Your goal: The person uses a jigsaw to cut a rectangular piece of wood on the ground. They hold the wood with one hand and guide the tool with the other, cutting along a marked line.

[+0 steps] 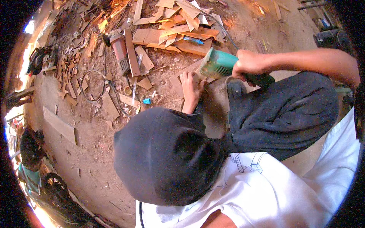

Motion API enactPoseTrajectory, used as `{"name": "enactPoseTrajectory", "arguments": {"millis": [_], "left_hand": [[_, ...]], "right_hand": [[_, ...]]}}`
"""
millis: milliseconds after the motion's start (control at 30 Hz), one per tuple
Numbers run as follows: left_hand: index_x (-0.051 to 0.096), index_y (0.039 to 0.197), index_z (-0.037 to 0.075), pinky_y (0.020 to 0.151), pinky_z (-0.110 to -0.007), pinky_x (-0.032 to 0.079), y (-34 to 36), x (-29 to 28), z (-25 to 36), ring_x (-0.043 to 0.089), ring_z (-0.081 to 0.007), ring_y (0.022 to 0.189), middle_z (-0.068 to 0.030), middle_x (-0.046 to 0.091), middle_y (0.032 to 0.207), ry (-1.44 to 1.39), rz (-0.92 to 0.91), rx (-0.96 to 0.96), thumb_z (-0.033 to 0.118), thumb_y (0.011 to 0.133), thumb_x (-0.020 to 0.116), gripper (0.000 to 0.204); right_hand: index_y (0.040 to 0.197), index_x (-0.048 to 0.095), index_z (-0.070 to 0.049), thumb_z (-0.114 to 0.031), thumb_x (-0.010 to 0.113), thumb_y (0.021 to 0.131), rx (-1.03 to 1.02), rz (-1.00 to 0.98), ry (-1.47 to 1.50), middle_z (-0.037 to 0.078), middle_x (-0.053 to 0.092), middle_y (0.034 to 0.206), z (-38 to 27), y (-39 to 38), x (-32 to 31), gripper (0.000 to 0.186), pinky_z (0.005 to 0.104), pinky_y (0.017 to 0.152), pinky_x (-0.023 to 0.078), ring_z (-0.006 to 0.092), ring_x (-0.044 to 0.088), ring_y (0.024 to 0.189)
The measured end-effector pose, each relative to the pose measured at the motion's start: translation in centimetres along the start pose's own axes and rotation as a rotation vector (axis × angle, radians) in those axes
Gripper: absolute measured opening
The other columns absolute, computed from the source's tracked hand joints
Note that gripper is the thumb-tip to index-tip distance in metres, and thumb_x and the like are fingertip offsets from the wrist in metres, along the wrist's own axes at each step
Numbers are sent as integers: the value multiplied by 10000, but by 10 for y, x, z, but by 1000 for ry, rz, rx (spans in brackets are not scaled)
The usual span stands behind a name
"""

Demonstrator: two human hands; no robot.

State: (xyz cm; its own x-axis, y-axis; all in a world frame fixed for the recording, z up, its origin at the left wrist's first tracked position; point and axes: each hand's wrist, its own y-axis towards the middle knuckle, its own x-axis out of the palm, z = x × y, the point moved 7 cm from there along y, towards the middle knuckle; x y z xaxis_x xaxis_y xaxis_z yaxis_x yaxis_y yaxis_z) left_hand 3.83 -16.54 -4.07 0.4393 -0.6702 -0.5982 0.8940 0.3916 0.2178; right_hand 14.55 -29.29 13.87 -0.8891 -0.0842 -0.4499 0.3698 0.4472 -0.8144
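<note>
My right hand (249,65) is closed round the grip of a green handheld power tool (218,64), held just above the ground in front of my bent leg. Its dark rear end extends past my fist, and its working end is out of sight. Close by on the left, my left hand (191,88) bears on a thin wooden board (176,86), fingers bent over it and thumb toward the tool. Part of that board is hidden under the hand. My dark-trousered knee (167,155) covers the lower middle of the view.
A stack of wooden boards and offcuts (178,36) lies beyond my hands. Left of it are a red and grey angle grinder (119,51), a looped cable (92,85) and a small blue cap (147,101). Scraps litter the dirt floor (95,159). A wheel (55,183) stands at the left edge.
</note>
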Motion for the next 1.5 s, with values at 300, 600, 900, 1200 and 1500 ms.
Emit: {"name": "enactPoseTrajectory", "arguments": {"millis": [300,600,900,1200,1500], "left_hand": [[541,980,1,843,-432,396,0,0,3,441,-366,975,-184,487,1000,31,25,69,177,619,801,478],[556,956,7,839,-425,401,4,2,3,450,-360,970,-166,505,987,-12,-4,68,186,604,814,471],[561,960,2,829,-420,401,2,4,2,452,-364,956,-171,508,977,35,-2,6,191,617,812,465],[547,956,6,819,-435,389,1,4,1,439,-362,952,-174,485,975,-18,-3,10,180,621,805,457],[553,959,3,819,-432,394,2,6,-3,438,-365,956,-178,481,985,40,-10,0,146,611,800,450]], "right_hand": [[611,622,-30,-271,610,648,-1,-12,86,126,626,633,0,-15,7,244,368,519,516,234,625,536],[484,521,8,-111,585,618,-105,67,304,136,535,503,4,-18,10,191,381,396,481,245,605,431],[546,549,0,-162,574,648,-154,-5,159,134,567,561,1,-9,7,193,374,449,493,241,608,477],[640,590,-6,-257,587,661,-5,15,187,132,611,631,8,-9,5,252,373,493,506,227,614,527],[514,527,17,-97,582,621,14,46,327,150,545,521,5,-14,7,166,369,424,501,244,597,437]]}}
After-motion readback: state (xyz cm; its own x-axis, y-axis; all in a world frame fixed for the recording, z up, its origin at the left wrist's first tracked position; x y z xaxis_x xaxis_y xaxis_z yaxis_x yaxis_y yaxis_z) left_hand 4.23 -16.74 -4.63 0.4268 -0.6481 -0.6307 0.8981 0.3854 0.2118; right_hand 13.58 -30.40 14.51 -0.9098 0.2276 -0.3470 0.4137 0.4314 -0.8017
